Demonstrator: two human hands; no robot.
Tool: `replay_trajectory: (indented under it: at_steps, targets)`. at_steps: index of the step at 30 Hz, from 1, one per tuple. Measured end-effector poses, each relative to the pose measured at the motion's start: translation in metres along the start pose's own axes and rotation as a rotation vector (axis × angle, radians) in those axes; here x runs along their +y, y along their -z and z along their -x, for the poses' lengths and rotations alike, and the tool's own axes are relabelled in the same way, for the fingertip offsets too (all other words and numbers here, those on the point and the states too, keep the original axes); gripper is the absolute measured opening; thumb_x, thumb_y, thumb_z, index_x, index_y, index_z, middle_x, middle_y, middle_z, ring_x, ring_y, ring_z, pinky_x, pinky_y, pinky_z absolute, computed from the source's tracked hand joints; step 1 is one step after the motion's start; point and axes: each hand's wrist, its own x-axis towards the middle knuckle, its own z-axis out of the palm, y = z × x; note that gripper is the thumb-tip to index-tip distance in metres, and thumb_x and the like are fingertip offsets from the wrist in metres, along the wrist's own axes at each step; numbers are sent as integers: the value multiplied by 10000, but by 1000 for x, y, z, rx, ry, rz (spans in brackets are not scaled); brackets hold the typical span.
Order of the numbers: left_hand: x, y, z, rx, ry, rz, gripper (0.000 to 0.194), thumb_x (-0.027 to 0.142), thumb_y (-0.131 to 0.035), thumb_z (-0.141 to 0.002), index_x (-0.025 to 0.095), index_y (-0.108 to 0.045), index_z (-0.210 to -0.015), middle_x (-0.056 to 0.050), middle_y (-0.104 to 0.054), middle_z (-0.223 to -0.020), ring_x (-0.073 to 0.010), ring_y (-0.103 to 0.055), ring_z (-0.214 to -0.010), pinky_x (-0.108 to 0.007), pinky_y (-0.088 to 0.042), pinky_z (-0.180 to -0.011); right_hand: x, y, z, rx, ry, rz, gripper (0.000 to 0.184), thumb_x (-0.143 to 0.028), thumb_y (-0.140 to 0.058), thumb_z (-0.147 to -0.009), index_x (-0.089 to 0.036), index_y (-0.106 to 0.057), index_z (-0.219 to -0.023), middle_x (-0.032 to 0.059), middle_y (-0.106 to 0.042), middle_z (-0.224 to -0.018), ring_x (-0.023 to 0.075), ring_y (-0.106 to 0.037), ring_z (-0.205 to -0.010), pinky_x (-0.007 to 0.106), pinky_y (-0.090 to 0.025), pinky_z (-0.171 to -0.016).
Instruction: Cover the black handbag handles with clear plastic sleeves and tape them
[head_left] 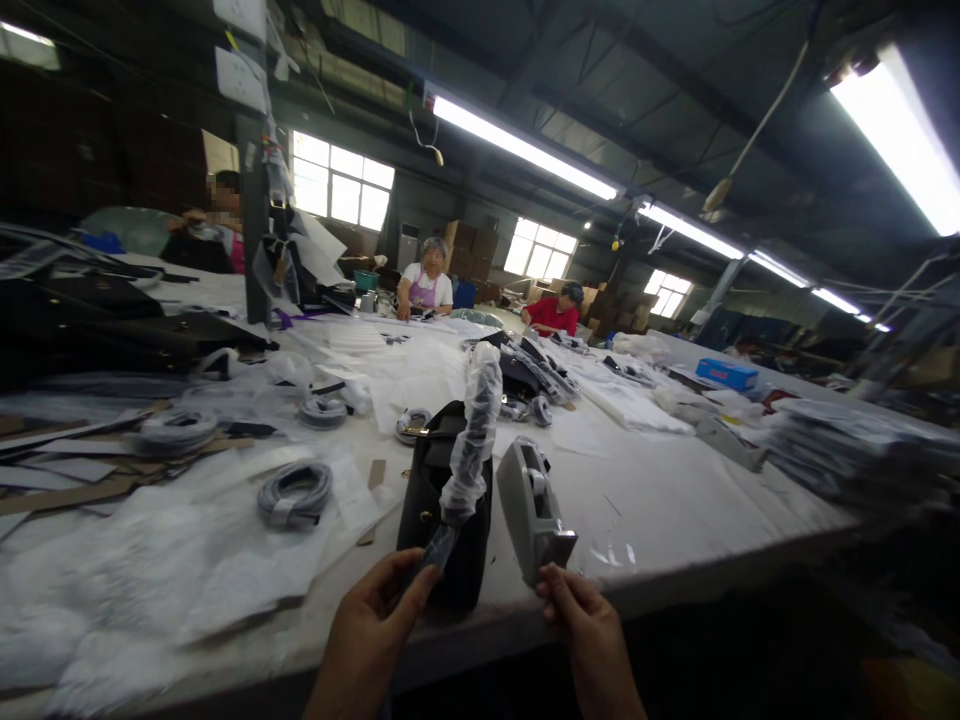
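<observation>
Black is the colour of the one boxy bag with gold metal bits (429, 485), standing in the head view near the front edge of the white surface (667, 500). One long strap wrapped in cloudy clear plastic (478, 425) rises in front of it. The left hand (375, 610) pinches the strap's low end between its fingers. The right hand (589, 620) has its thumb and finger tips close together at the near end of one grey tape holder (521, 505), just right of the bag; I cannot tell if they hold tape. Left of the bag, I count four round grey coils (296, 492). Three other people (426, 285) are farther back. One bright blue box (726, 374) has pale marks, too small to read.
</observation>
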Motion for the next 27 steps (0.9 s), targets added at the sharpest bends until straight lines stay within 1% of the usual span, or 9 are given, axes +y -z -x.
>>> replay_trajectory:
  at_steps: [4, 6, 8, 11, 16, 19, 23, 25, 27]
  targets:
    - [-4, 4, -3, -24, -67, -77, 351, 471, -805, -651, 188, -738, -847, -34, -778, -808, -237, -724, -833, -243, -558, -742, -27, -44, 34, -412, 81, 111, 359, -496, -737, -787, -138, -744, -760, 36, -682, -607, 96, -568, -463, 190, -436, -481]
    - [-6, 7, -4, -68, -96, -132, 342, 466, -782, -684, 185, -730, -872, -42, -779, -844, -246, -722, -857, -260, -560, -749, -39, -69, 43, -523, 101, 124, 387, -520, -721, -789, -135, -740, -760, 46, -689, -611, 108, -586, -465, 203, -453, -493]
    - [-7, 10, -4, -103, -120, -169, 338, 466, -752, -717, 181, -723, -896, -50, -778, -868, -257, -720, -877, -280, -559, -760, -45, -90, 43, -539, 109, 138, 417, -544, -727, -767, -129, -727, -726, 40, -676, -586, 105, -582, -458, 201, -454, -487]
    - [-8, 11, -4, -105, -156, -205, 321, 453, -732, -741, 176, -720, -902, -57, -774, -869, -267, -714, -884, -301, -550, -778, -43, -108, 34, -470, 71, 252, 477, -589, -730, -727, -128, -677, -622, 19, -627, -501, 93, -535, -393, 189, -411, -421]
    - [-9, 14, -4, -137, -159, -221, 303, 448, -724, -761, 178, -726, -899, -57, -769, -872, -263, -700, -887, -300, -533, -787, -38, -106, 21, -376, 91, 510, 496, -595, -699, -748, -145, -627, -551, 12, -603, -452, 97, -516, -353, 187, -353, -371]
    - [-8, 14, -5, -178, -113, -169, 317, 461, -724, -767, 171, -724, -894, -66, -770, -892, -263, -696, -904, -296, -528, -795, -41, -97, 20, -449, 79, 498, 481, -596, -690, -759, -136, -673, -617, 29, -644, -520, 113, -565, -408, 194, -401, -411]
    - [-9, 14, -7, -233, -85, -64, 334, 466, -754, -750, 158, -722, -875, -67, -768, -872, -225, -693, -887, -256, -522, -802, -43, -88, 20, -607, 64, 345, 463, -590, -727, -731, -128, -725, -706, 44, -682, -630, 111, -589, -488, 205, -467, -497]
    - [-11, 15, -10, -280, -5, -13, 388, 516, -764, -724, 155, -709, -858, -47, -749, -772, -163, -681, -712, -205, -523, -654, -41, -85, 19, -633, 12, 272, 454, -580, -759, -705, -127, -744, -734, 46, -689, -662, 98, -571, -501, 201, -470, -511]
    - [-13, 16, -11, -355, 125, 23, 476, 610, -744, -692, 153, -677, -812, 7, -666, -603, -76, -536, -435, -158, -413, -418, -35, -84, 19, -607, -73, 209, 451, -569, -791, -676, -131, -769, -781, 44, -685, -673, 90, -551, -518, 195, -467, -514]
